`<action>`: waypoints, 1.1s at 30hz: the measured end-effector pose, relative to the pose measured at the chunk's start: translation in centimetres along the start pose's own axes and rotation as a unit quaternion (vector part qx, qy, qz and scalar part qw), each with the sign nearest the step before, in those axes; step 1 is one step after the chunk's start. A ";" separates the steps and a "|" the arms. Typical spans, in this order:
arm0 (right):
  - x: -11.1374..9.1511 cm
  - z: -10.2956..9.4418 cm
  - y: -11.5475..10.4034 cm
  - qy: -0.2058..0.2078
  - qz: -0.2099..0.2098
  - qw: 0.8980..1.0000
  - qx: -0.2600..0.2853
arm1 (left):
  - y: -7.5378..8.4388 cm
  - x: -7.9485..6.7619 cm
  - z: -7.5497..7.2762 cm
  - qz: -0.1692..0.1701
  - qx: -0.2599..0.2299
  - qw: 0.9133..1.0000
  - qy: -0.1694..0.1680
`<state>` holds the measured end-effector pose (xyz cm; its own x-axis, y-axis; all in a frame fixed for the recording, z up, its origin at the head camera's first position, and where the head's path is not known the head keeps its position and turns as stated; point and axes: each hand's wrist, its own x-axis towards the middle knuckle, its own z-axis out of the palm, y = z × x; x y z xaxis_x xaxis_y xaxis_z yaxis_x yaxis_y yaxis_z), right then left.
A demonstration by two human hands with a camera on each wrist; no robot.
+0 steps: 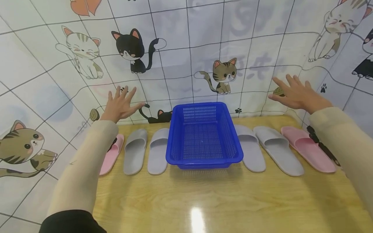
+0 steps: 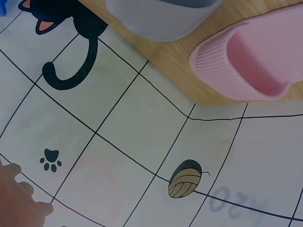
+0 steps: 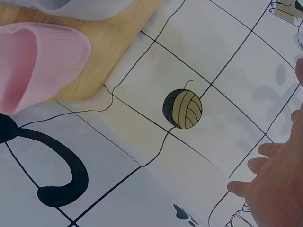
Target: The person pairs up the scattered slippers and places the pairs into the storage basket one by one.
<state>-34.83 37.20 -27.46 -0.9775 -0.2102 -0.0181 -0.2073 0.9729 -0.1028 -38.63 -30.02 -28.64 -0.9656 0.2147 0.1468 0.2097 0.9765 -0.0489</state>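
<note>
Both hands are raised in front of the wall with spread fingers and hold nothing. My left hand [image 1: 120, 105] is above the left group of slippers, nearest a pink slipper [image 1: 112, 155] that the forearm partly covers. Beside that one lie a grey slipper [image 1: 135, 155] and a paler grey slipper [image 1: 157, 158]. A blue plastic basket [image 1: 204, 163] stands in the middle with nothing in it. My right hand [image 1: 298, 94] is above the right group: a pale slipper [image 1: 253, 155], a grey slipper [image 1: 282, 155] and a pink slipper [image 1: 316, 153].
The slippers and basket stand in a row along the back of a light wooden table [image 1: 186, 191]. A white wall covering [image 1: 180, 58] with printed cats and grid lines rises behind the table and on both sides. Light glares off the table near the front.
</note>
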 end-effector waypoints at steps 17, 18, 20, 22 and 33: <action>-0.8 3.9 -2.1 0.034 -0.115 0.989 -0.091 | -0.5 -2.1 2.4 0.119 0.129 0.983 0.058; -0.8 4.1 -2.2 0.035 -0.124 0.987 -0.094 | -0.5 -2.1 2.5 0.126 0.134 0.981 0.059; -0.9 4.7 -2.5 0.037 -0.138 0.985 -0.100 | -0.5 -2.1 2.7 0.142 0.143 0.977 0.063; -1.0 5.3 -2.8 0.039 -0.155 0.981 -0.111 | -0.3 -2.2 3.0 0.162 0.156 0.972 0.069; -1.6 8.2 -4.8 0.097 -0.286 0.937 -0.176 | 2.4 -2.5 4.6 0.276 0.247 0.927 0.050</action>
<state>-31.91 32.03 -35.13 -0.6845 -0.7183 0.1243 -0.6656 0.6854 0.2954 -36.38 -28.30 -33.65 -0.7076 0.7045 0.0541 0.5480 0.5956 -0.5873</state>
